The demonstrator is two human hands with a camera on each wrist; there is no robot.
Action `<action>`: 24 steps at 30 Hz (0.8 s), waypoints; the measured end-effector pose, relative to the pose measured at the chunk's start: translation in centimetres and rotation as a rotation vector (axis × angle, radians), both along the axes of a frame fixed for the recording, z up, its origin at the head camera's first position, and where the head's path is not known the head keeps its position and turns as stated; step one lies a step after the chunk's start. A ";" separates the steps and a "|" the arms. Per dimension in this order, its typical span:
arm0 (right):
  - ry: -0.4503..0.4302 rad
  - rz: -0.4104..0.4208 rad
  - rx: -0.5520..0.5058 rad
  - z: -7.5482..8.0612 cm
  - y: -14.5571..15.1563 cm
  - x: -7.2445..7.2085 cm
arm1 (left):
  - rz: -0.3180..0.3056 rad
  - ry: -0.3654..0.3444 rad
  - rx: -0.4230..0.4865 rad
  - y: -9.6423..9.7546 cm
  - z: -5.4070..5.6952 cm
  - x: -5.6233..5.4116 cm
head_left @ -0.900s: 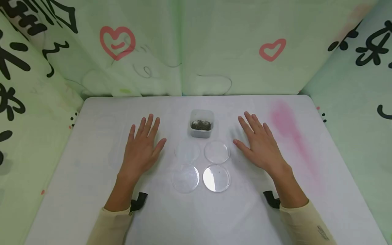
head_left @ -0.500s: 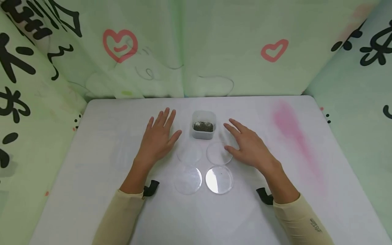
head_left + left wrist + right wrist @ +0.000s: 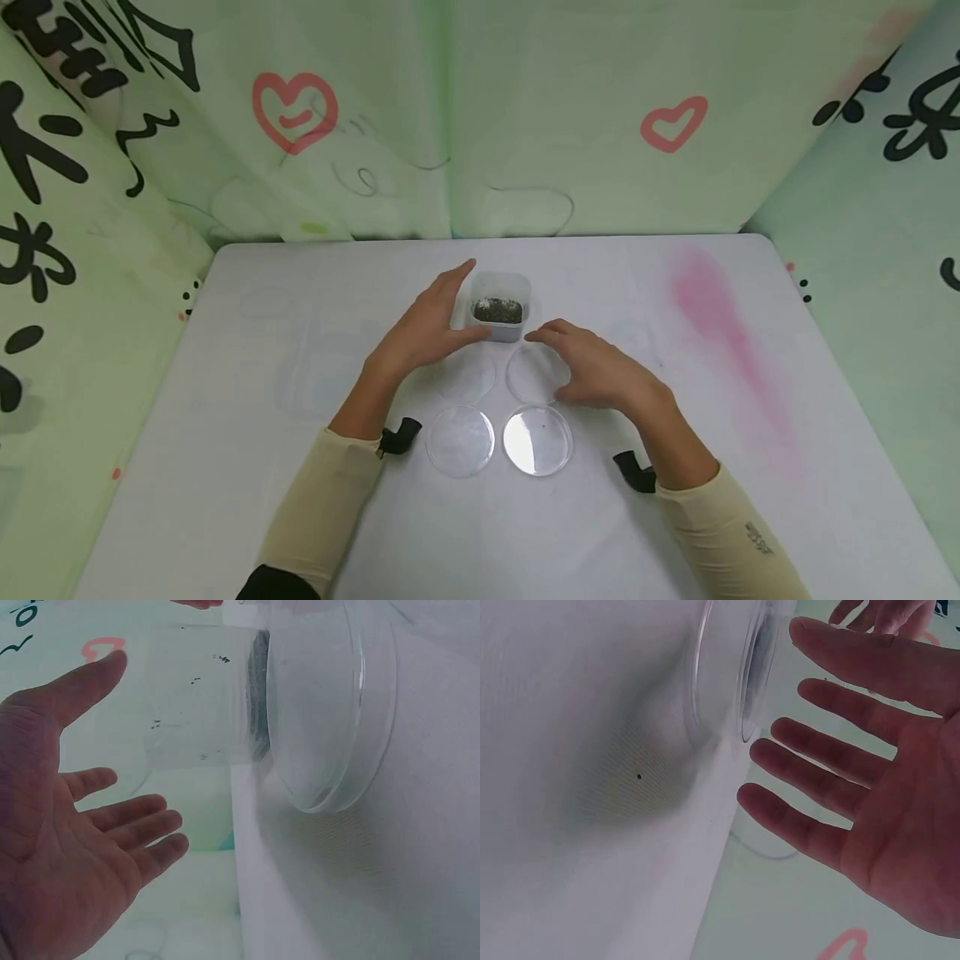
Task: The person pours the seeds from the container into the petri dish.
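Note:
A small clear square plastic container (image 3: 507, 332) holds dark, soil-like grains (image 3: 498, 312). My left hand (image 3: 422, 332) is at its left side, thumb spread from the fingers; the left wrist view shows the palm facing the container (image 3: 199, 697) with a gap between. My right hand (image 3: 600, 367) hovers over the right part of the far-right petri dish (image 3: 531, 367), with nothing in it. In the right wrist view its fingers (image 3: 810, 761) are extended and apart. Other clear petri dishes lie at far left (image 3: 465, 377), near left (image 3: 461, 442) and near right (image 3: 537, 442).
The white table (image 3: 675, 533) bears a pink stain (image 3: 712, 308) at right. Pale green curtains (image 3: 555, 125) with painted hearts and black characters enclose its back and sides. A black wrist mount (image 3: 401, 436) sits under the left wrist, another mount (image 3: 636, 473) under the right.
My left hand has moved right and inward to the container's side, turning its palm toward it. My right hand has moved left, lower over the far-right dish. Container and dishes stay put.

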State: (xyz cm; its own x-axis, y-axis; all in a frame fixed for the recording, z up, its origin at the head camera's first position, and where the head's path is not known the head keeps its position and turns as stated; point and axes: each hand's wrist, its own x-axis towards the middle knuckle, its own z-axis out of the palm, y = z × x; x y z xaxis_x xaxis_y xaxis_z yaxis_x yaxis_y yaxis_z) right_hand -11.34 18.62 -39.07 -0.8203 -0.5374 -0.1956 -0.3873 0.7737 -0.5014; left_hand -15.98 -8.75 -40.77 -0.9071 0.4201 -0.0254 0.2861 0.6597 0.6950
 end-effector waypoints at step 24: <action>-0.008 0.037 0.018 -1.4 -0.2 -0.3 | 0.055 -0.037 0.062 3.1 -1.9 -2.4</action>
